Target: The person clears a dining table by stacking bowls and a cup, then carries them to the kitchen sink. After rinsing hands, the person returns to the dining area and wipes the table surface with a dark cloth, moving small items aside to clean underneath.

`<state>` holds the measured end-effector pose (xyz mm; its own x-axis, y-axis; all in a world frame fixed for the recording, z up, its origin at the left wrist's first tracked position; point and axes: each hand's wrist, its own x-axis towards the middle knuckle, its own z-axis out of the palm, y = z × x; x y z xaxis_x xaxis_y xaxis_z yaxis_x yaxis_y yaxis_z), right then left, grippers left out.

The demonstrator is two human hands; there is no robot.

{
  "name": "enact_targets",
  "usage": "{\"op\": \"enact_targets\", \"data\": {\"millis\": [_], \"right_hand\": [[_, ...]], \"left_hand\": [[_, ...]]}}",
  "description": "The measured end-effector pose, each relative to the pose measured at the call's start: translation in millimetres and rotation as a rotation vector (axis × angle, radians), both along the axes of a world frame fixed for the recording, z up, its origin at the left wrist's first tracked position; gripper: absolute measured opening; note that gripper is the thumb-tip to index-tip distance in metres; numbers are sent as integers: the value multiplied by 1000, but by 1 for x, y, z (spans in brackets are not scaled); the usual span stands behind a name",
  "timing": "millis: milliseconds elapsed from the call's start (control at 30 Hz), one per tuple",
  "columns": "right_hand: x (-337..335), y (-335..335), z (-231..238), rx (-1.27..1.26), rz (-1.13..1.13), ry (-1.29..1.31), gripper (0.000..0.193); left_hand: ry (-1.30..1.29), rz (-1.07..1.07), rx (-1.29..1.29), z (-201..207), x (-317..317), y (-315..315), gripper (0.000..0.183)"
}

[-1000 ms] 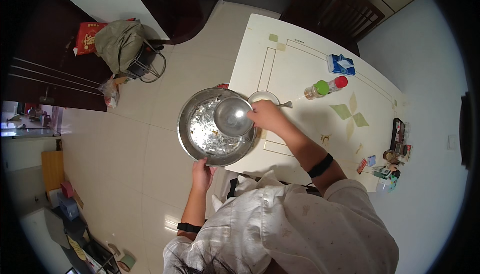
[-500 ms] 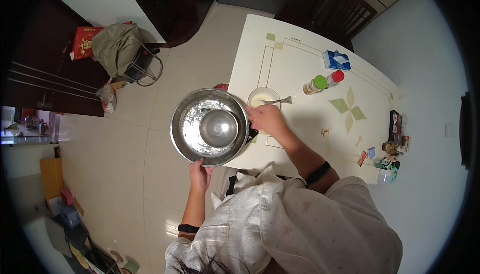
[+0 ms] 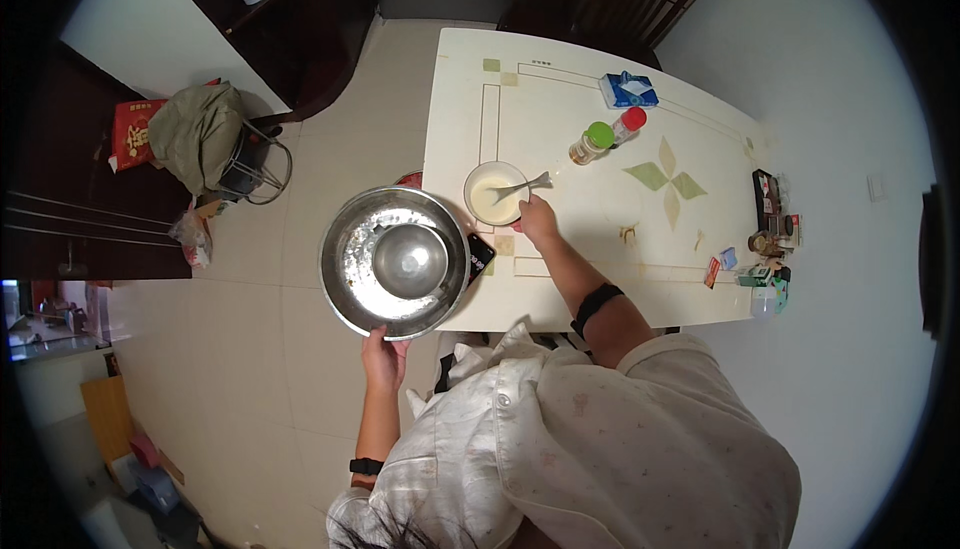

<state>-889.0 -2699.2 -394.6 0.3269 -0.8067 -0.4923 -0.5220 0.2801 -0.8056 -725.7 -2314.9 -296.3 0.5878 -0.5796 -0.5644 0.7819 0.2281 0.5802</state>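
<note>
My left hand (image 3: pixel 384 357) grips the near rim of a large metal basin (image 3: pixel 345 294), thumb over the edge. A smaller metal bowl (image 3: pixel 411 261) sits inside it. The basin is at the table's left edge, partly over the floor. To the right, my right hand (image 3: pixel 538 221) closes on the near right rim of a small white bowl (image 3: pixel 468 199) holding pale, creamy liquid. A metal spoon (image 3: pixel 530 185) leans in this bowl, its handle pointing right. My right fingertips are partly hidden by the hand.
A dark phone (image 3: pixel 481 257) lies between basin and white bowl. Farther back on the white table (image 3: pixel 570 294) stand a green-capped jar (image 3: pixel 590 144), a red-capped jar (image 3: pixel 628 126) and a tissue pack (image 3: pixel 630 91). Several small items line the wall. A stool (image 3: pixel 262 174) stands on the floor at left.
My right hand has left the area by the basin's right rim and taken hold of the white bowl's edge. My left hand still holds the basin. The whole view has shifted.
</note>
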Motion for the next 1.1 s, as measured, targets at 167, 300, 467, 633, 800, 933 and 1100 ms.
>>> {"op": "enact_targets", "data": {"millis": [167,300,467,633,800,933,1100], "right_hand": [[-30,-18,32,-430,162,336,21],[-51,-24,96,-328,-39,94,23],[-42,-9,186,-337,73,-50,27],[-10,9,234,-275,214,-106,27],[32,21,247,-238,374,-185,26],[55,25,247,-478,615,12,30],[57,33,238,-480,727,125,32]], "left_hand": [[3,-101,-34,-9,0,-22,42],[31,-125,-66,-9,-4,-37,45],[27,-159,-74,0,-6,-41,45],[33,-269,-82,6,-4,-57,38],[30,-429,33,17,-9,-74,42],[-5,-502,53,28,-22,-87,44],[20,-495,28,29,-27,-101,46]]}}
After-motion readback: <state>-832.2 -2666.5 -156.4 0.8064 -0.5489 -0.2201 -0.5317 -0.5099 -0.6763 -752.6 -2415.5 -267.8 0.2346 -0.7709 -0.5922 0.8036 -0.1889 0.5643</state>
